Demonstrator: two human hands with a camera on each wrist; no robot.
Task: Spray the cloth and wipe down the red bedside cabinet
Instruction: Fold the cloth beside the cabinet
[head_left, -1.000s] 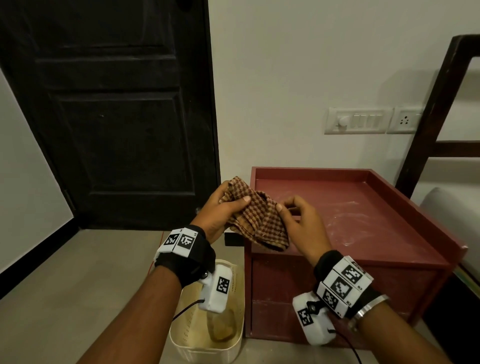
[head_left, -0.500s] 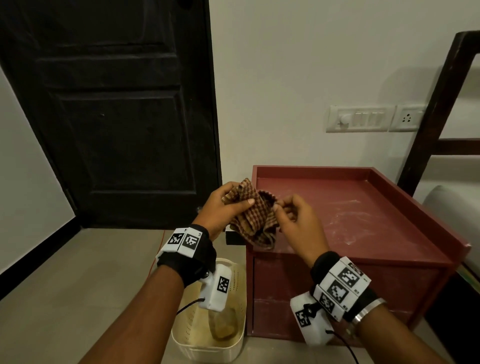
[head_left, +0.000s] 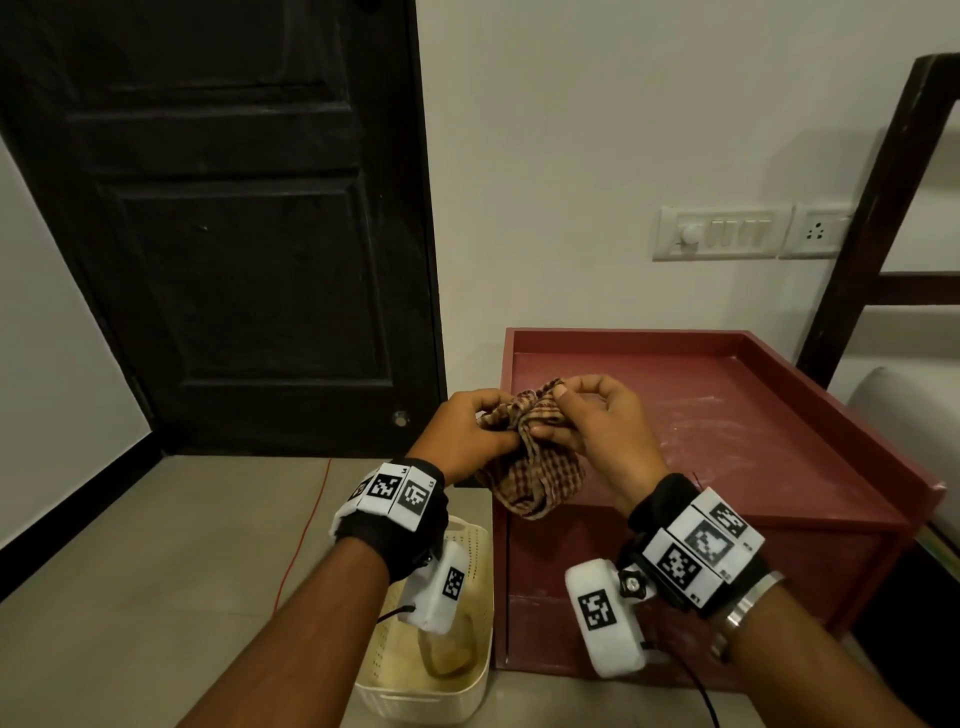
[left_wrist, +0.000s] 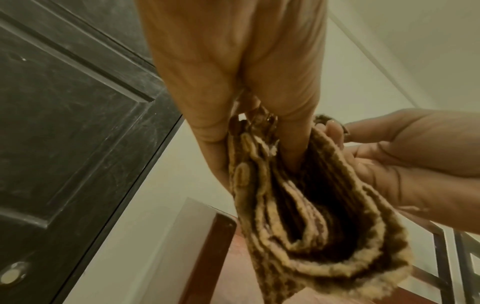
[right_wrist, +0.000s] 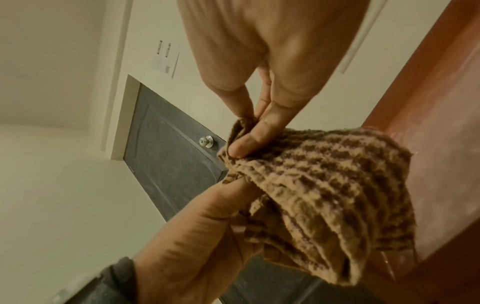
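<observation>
Both hands — left hand (head_left: 470, 431) and right hand (head_left: 597, 431) — pinch the bunched checkered cloth (head_left: 535, 475), soft and light — best held by its folded top edge

The red cabinet (head_left: 727, 431) top lies open across its surface; raised rims bound it at 9, 12 and 3 o'clock, the near edge unwalled. Both hands (head_left: 467, 436) hold the cloth (head_left: 535, 478) over the near-left corner. A dark wooden frame (head_left: 878, 218) stands at 2 o'clock. A cream basket (head_left: 467, 670) occupies the floor at 7 o'clock.
</observation>
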